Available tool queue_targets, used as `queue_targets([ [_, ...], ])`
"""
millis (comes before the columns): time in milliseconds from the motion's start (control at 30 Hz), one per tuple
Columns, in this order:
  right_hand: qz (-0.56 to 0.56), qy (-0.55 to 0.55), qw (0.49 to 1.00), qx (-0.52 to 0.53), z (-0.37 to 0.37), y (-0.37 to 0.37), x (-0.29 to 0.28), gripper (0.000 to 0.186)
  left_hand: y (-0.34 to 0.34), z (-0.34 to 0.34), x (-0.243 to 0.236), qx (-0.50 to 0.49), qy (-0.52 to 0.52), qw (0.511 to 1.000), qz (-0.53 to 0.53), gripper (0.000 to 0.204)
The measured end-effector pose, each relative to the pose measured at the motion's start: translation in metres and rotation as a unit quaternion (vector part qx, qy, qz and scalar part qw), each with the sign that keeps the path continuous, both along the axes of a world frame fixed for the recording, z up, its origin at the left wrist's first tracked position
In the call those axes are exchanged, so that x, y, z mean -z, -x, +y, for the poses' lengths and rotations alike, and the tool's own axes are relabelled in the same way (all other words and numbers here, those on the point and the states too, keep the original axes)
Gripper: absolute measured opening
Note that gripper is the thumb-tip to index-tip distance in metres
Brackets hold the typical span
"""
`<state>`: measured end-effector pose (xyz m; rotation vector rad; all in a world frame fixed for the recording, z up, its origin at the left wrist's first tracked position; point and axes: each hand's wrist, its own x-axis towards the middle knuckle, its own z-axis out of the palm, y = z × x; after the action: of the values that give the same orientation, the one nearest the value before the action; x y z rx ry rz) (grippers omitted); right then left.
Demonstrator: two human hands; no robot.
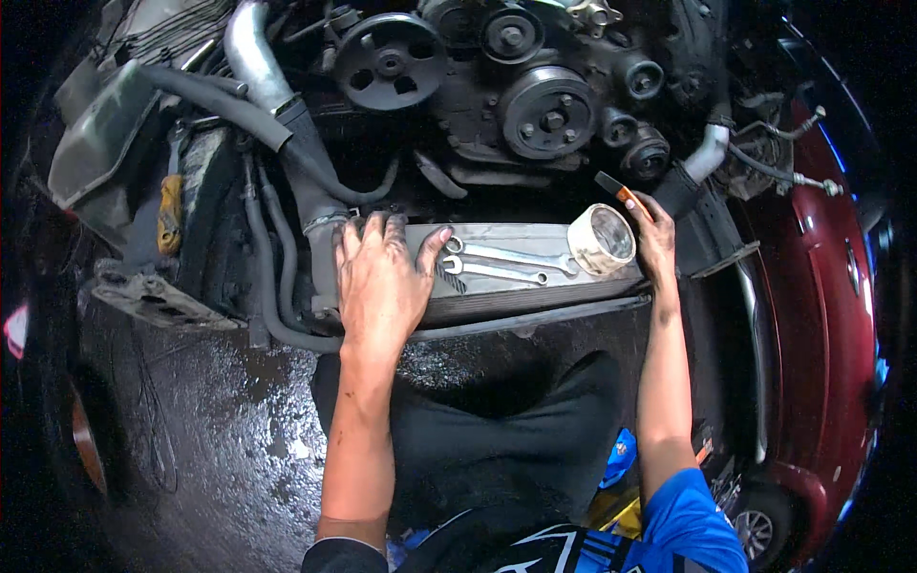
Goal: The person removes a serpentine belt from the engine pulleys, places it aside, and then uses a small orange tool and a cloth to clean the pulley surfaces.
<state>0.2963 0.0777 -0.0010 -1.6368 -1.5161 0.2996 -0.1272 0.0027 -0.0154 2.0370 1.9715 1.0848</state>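
Left hand [380,277] flat, fingers spread, pressing the radiator [535,291] top. Right hand [654,239] grips an orange-handled tool [616,189] at its far end. Two wrenches [506,263] and tape roll [602,239] rest there (unused). Radiator seated below the engine pulleys [549,115]; hoses [287,267] look unfinished.

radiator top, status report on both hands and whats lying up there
Left hand flat on the radiator, fingers spread, holding nothing. Right hand at its right end, gripping an orange-handled tool. Two wrenches and a tape roll on top between them.

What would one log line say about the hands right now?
left hand: flat on radiator | right hand: holding orange-handled tool | two wrenches, tape roll on radiator
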Motion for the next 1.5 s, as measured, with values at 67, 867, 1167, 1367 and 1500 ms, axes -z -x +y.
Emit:
queue_targets([
  [67,-0.015,-0.027,1.0,0.003,-0.002,0.009,-0.006,0.036,0.0,-0.001,-0.002,0.009,0.012,1.0,0.004,0.06],
  [867,-0.237,-0.203,0.944,-0.105,0.103,0.073,-0.133,0.031,-0.011,0.001,-0.004,-0.056,0.032,0.996,0.061,0.062],
  [1167,-0.29,-0.255,0.91,-0.149,0.111,0.098,-0.134,0.028,-0.009,0.005,-0.004,-0.058,0.065,0.995,0.046,0.074],
  [1367,-0.298,-0.218,0.922,-0.118,0.108,0.081,-0.145,0.03,-0.016,0.002,-0.007,-0.065,0.04,0.996,0.044,0.063],
  [1500,-0.309,-0.246,0.909,-0.133,0.113,0.097,-0.141,0.029,-0.012,0.004,-0.003,-0.061,0.04,0.996,0.045,0.064],
])
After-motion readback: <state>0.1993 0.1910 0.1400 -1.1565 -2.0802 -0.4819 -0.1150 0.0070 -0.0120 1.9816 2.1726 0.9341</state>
